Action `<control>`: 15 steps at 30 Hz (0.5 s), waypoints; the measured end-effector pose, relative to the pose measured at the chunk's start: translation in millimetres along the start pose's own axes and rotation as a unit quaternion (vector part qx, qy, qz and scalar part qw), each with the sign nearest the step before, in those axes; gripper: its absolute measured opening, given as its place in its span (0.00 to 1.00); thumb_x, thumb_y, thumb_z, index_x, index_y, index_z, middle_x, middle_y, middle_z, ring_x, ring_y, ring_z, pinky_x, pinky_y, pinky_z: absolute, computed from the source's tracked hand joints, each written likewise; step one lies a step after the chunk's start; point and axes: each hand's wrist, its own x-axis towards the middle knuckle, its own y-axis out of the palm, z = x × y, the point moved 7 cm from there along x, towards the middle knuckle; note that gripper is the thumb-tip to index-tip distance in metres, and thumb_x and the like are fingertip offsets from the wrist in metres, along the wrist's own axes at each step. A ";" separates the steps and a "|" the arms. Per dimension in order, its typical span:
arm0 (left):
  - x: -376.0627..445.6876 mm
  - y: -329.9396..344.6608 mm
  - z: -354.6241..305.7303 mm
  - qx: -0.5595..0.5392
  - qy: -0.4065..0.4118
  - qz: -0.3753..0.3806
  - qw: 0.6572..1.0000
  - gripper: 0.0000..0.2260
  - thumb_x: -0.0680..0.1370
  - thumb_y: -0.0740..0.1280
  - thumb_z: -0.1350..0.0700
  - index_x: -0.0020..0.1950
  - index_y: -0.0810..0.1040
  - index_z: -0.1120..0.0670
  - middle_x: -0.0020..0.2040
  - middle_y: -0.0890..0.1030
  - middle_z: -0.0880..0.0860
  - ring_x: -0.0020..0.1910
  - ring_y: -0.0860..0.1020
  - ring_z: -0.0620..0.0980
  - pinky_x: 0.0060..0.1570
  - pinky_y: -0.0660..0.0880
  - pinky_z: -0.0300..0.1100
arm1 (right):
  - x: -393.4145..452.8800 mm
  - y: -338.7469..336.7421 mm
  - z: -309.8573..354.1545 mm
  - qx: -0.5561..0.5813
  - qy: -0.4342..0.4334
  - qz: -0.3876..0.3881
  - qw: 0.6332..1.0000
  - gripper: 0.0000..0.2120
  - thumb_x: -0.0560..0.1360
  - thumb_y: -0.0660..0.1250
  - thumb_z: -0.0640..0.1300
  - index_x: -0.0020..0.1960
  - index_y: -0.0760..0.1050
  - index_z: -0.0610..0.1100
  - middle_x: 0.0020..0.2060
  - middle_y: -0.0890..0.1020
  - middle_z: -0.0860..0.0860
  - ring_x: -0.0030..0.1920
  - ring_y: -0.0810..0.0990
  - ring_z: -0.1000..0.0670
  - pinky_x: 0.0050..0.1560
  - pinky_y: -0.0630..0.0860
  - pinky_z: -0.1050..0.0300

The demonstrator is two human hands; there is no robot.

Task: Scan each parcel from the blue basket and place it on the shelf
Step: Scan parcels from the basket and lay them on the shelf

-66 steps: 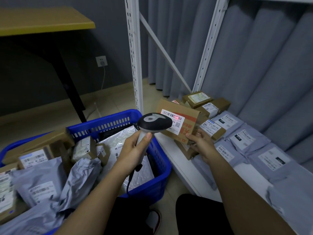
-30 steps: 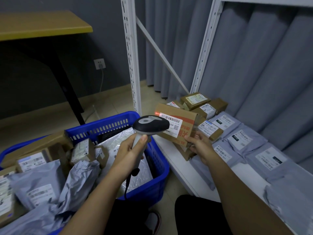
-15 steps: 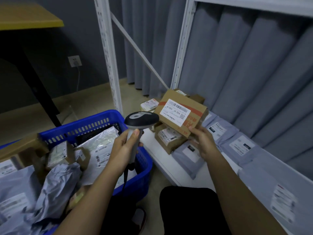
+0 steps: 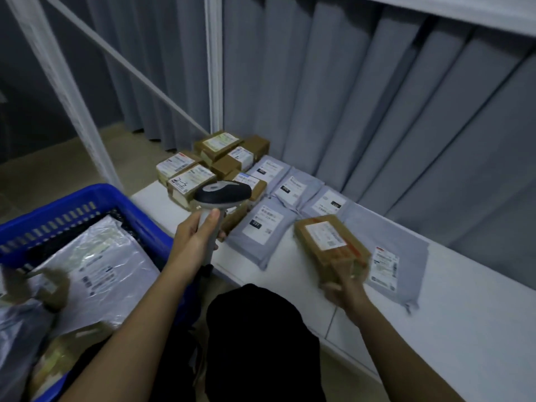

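Box [image 4: 330, 242] in my right hand [image 4: 345, 288] is over the shelf [image 4: 464, 314], label up, in the bare strip between the grey mailers; whether its far end touches the board yet I cannot tell, as that part is blurred. My right fingers are closed around its near end. My left hand [image 4: 194, 239] is wrapped tight on the scanner [image 4: 222, 194], held up just in front of the box stack [image 4: 214, 161] at the shelf's left end. The risk I see is letting go too early or off-level: the box could tip onto the mailer [image 4: 388, 265] beside it and cover its label, or slide toward the front edge and drop by my knee. Swinging the scanner could also knock the stacked boxes. The basket [image 4: 72, 204] sits to my left on the floor, not yet emptied: a shiny plastic pouch [image 4: 95, 265] lies on top, with grey bags and cardboard parcels blurred at its near side, so I judge plenty of scanning remains.
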 end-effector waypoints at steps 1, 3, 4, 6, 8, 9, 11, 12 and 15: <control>-1.5 4.4 -0.3 0.006 -0.001 0.005 1.000 0.10 0.81 0.59 0.52 0.44 0.76 0.51 0.38 0.79 0.54 0.36 0.75 0.49 0.34 0.71 0.41 | -4.0 7.9 -5.1 -0.065 0.003 0.025 0.998 0.46 0.63 0.71 0.69 0.72 0.62 0.47 0.46 0.82 0.43 0.38 0.83 0.46 0.33 0.77 0.57; -3.7 10.3 -0.1 0.017 -0.005 0.015 1.000 0.09 0.81 0.59 0.51 0.44 0.76 0.50 0.39 0.79 0.54 0.36 0.75 0.48 0.34 0.71 0.41 | -6.0 11.1 -6.0 -0.168 -0.047 -0.007 0.985 0.32 0.71 0.68 0.63 0.65 0.69 0.43 0.47 0.82 0.41 0.39 0.83 0.44 0.37 0.78 0.54; -3.7 11.5 0.2 0.021 -0.003 0.018 1.000 0.09 0.81 0.59 0.51 0.44 0.76 0.50 0.40 0.79 0.53 0.37 0.75 0.48 0.34 0.71 0.40 | -6.3 8.5 -1.0 -0.206 -0.089 -0.045 0.973 0.31 0.71 0.67 0.63 0.63 0.70 0.42 0.50 0.81 0.41 0.42 0.82 0.43 0.42 0.80 0.50; -3.5 11.1 0.5 0.025 -0.003 0.015 1.000 0.09 0.81 0.59 0.51 0.45 0.75 0.49 0.40 0.79 0.53 0.38 0.75 0.48 0.35 0.71 0.40 | -7.5 5.4 11.1 -0.284 -0.161 -0.074 0.942 0.38 0.66 0.69 0.69 0.64 0.68 0.42 0.58 0.77 0.41 0.55 0.78 0.41 0.57 0.75 0.43; -2.8 8.9 1.9 0.026 -0.009 0.011 1.000 0.08 0.81 0.58 0.50 0.45 0.75 0.47 0.41 0.79 0.53 0.39 0.75 0.49 0.35 0.70 0.41 | 2.4 10.8 8.2 -0.383 -0.191 -0.031 0.903 0.45 0.62 0.72 0.68 0.71 0.63 0.46 0.66 0.69 0.43 0.66 0.68 0.40 0.67 0.66 0.41; -2.3 7.8 2.3 0.023 -0.010 0.009 1.000 0.08 0.81 0.58 0.49 0.46 0.75 0.47 0.41 0.79 0.53 0.40 0.75 0.49 0.36 0.70 0.41 | 9.5 13.8 0.1 -0.417 -0.191 -0.004 0.888 0.46 0.62 0.74 0.65 0.73 0.59 0.48 0.69 0.66 0.43 0.68 0.66 0.39 0.68 0.64 0.42; -1.6 4.0 2.8 0.019 -0.007 0.003 1.000 0.08 0.81 0.58 0.50 0.46 0.75 0.47 0.41 0.79 0.54 0.40 0.75 0.50 0.37 0.71 0.41 | 17.9 16.6 -11.8 -0.434 -0.184 0.005 0.882 0.39 0.69 0.74 0.57 0.73 0.59 0.49 0.68 0.64 0.40 0.64 0.68 0.39 0.63 0.69 0.48; -1.0 1.7 3.8 0.019 -0.006 -0.001 1.000 0.08 0.81 0.58 0.50 0.46 0.75 0.48 0.41 0.79 0.54 0.40 0.75 0.50 0.37 0.71 0.42 | 18.1 18.5 -13.2 -0.440 -0.193 -0.006 0.877 0.32 0.72 0.71 0.56 0.70 0.62 0.48 0.65 0.66 0.40 0.60 0.69 0.40 0.56 0.70 0.53; 1.0 -3.4 8.1 0.026 -0.011 -0.005 1.000 0.09 0.81 0.58 0.48 0.49 0.76 0.48 0.43 0.79 0.55 0.42 0.75 0.52 0.38 0.71 0.44 | 19.4 30.4 -14.8 -0.437 -0.196 -0.017 0.877 0.22 0.75 0.68 0.51 0.65 0.66 0.46 0.56 0.70 0.44 0.49 0.71 0.46 0.46 0.67 0.58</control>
